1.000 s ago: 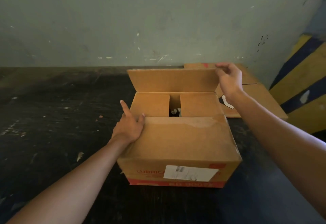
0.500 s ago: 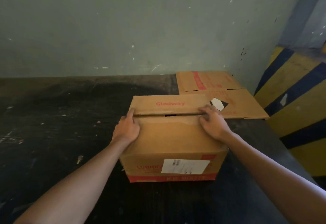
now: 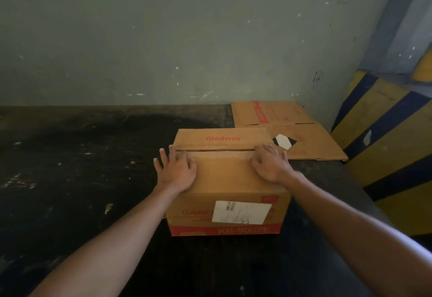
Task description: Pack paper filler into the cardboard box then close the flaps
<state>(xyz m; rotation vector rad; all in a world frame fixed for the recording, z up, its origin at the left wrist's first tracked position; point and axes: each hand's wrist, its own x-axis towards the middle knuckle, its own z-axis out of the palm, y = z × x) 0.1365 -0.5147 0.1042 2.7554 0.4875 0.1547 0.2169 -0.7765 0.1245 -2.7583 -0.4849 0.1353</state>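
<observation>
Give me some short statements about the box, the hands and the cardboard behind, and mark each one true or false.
1. Both top flaps of the cardboard box are folded down. True.
2. The left hand lies flat on the near flap. True.
3. The right hand is holding a piece of paper filler. False: it presses on the box top near the seam and holds nothing.
4. The flattened cardboard lies to the left of the box. False: it lies behind it, to the right, by the wall.
5. A white label is stuck on the front side of the box. True.
</observation>
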